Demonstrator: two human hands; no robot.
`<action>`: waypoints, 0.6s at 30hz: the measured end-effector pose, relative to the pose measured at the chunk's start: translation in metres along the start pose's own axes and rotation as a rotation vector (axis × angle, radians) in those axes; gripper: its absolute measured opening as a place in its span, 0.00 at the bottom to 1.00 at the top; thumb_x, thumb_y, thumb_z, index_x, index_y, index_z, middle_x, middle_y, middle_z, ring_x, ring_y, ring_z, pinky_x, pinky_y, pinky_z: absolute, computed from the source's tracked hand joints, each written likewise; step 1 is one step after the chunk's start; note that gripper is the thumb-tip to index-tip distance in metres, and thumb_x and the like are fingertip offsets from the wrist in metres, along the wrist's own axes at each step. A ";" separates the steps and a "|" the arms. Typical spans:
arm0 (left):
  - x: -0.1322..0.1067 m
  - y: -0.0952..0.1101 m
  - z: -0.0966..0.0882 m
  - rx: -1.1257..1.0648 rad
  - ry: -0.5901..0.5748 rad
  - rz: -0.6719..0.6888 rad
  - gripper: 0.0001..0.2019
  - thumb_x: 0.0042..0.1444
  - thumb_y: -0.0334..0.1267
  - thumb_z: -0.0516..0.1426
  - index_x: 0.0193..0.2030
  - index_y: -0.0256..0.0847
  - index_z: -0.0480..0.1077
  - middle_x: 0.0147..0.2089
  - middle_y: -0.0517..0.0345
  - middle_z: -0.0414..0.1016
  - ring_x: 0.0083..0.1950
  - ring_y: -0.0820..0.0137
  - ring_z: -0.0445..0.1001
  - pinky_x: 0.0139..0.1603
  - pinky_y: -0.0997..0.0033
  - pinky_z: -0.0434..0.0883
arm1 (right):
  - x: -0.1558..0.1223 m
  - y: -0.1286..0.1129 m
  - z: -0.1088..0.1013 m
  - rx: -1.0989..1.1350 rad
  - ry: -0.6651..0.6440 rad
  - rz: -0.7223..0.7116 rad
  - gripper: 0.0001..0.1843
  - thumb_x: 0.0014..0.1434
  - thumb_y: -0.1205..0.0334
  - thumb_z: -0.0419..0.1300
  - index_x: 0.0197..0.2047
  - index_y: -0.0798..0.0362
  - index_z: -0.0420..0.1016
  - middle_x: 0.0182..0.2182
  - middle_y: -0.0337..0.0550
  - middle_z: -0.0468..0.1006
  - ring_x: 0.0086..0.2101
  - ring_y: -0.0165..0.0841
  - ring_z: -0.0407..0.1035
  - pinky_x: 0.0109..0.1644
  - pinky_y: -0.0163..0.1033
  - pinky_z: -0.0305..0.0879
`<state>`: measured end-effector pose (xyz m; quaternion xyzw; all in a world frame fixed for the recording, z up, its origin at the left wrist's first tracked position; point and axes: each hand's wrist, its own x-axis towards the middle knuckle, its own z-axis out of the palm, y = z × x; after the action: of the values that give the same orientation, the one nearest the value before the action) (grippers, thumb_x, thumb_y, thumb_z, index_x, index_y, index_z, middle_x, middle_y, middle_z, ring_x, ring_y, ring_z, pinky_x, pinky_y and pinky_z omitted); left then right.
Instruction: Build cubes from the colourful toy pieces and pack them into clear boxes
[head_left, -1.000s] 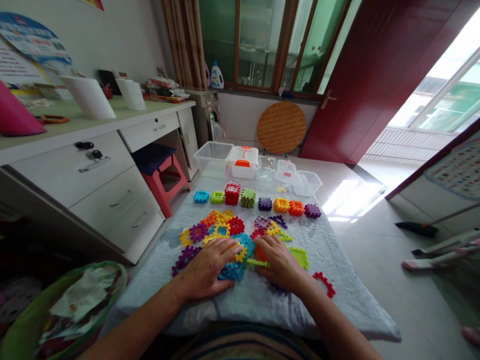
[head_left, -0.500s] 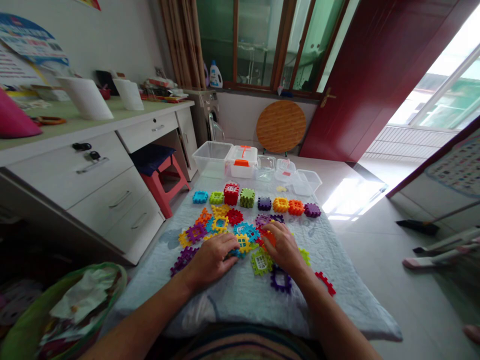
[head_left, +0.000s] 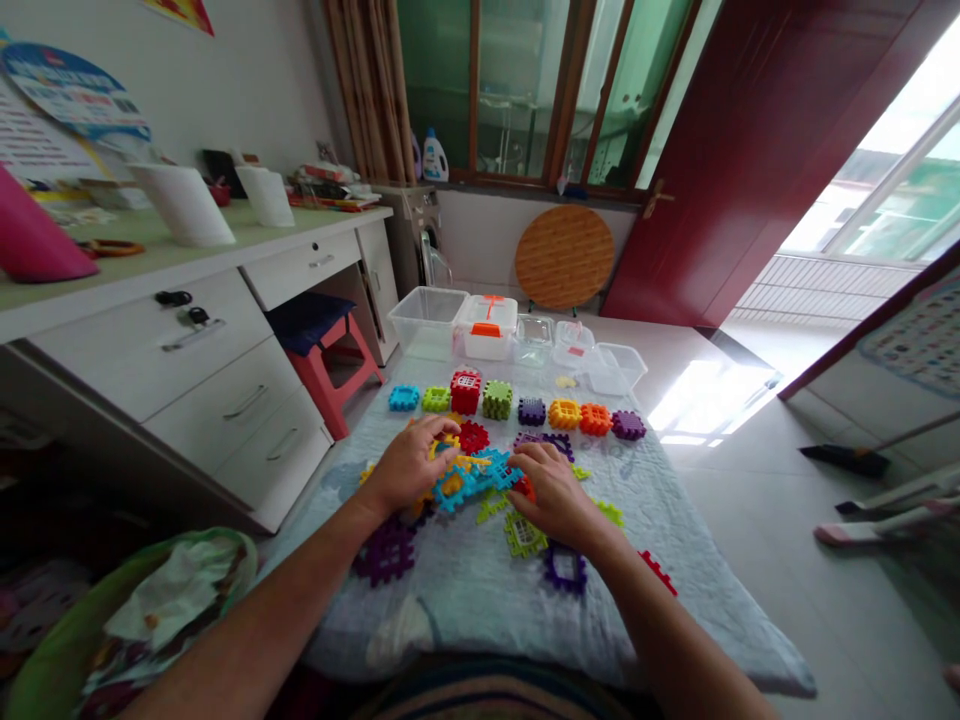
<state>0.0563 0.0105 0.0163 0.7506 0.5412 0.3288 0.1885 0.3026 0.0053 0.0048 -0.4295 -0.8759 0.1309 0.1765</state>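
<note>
A heap of flat, toothed plastic building tiles (head_left: 476, 470) in many colours lies on a pale blue padded cloth (head_left: 480, 590). My left hand (head_left: 409, 462) lies palm down on the left side of the heap, fingers spread over yellow and orange tiles. My right hand (head_left: 551, 490) rests flat on the right side, over a red tile. A purple tile (head_left: 386, 550), a green tile (head_left: 523, 535) and another purple tile (head_left: 564, 568) lie loose nearer to me. A row of assembled cubes (head_left: 517, 408) stands behind the heap.
Clear plastic boxes (head_left: 427, 318) and a white case with an orange latch (head_left: 486, 326) stand at the cloth's far end. A white drawer desk (head_left: 195, 340) and a red stool (head_left: 330, 365) are at left. A green bag (head_left: 150, 610) sits at lower left.
Both hands have slid away from me across the cloth, pushing the heap toward the cube row. Several tiles near me are left uncovered behind my hands.
</note>
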 end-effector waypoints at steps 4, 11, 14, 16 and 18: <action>0.023 -0.026 0.006 0.147 -0.001 0.059 0.12 0.55 0.38 0.54 0.45 0.39 0.70 0.49 0.49 0.72 0.53 0.60 0.70 0.57 0.59 0.65 | 0.009 -0.005 0.008 -0.048 -0.073 -0.024 0.28 0.53 0.52 0.64 0.56 0.50 0.67 0.54 0.50 0.68 0.53 0.45 0.58 0.57 0.51 0.55; 0.038 -0.047 0.033 0.346 -0.229 0.050 0.18 0.58 0.44 0.53 0.52 0.37 0.70 0.51 0.44 0.73 0.54 0.57 0.70 0.56 0.57 0.64 | 0.010 -0.006 0.023 -0.057 -0.081 -0.030 0.30 0.50 0.48 0.65 0.55 0.49 0.68 0.57 0.50 0.65 0.55 0.47 0.56 0.59 0.52 0.53; 0.036 -0.045 0.036 0.353 -0.234 0.082 0.19 0.59 0.47 0.52 0.51 0.39 0.71 0.52 0.45 0.74 0.54 0.57 0.69 0.57 0.57 0.63 | 0.008 -0.001 0.025 -0.038 -0.067 -0.049 0.25 0.52 0.51 0.64 0.52 0.50 0.69 0.56 0.49 0.66 0.54 0.45 0.58 0.58 0.51 0.54; 0.033 -0.044 0.034 0.312 -0.250 0.109 0.18 0.60 0.48 0.51 0.50 0.40 0.72 0.51 0.47 0.75 0.54 0.59 0.69 0.57 0.58 0.63 | 0.008 0.002 0.027 -0.024 -0.046 -0.048 0.22 0.53 0.54 0.63 0.51 0.50 0.70 0.55 0.49 0.67 0.53 0.44 0.59 0.58 0.51 0.54; 0.030 -0.042 0.030 0.262 -0.264 0.124 0.18 0.61 0.48 0.51 0.48 0.41 0.73 0.50 0.49 0.75 0.53 0.59 0.70 0.56 0.59 0.63 | 0.008 0.005 0.028 -0.016 -0.017 -0.035 0.20 0.55 0.58 0.62 0.51 0.50 0.70 0.54 0.49 0.68 0.52 0.43 0.60 0.57 0.50 0.54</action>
<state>0.0544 0.0554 -0.0237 0.8373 0.5027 0.1652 0.1378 0.2898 0.0121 -0.0211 -0.4143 -0.8859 0.1244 0.1676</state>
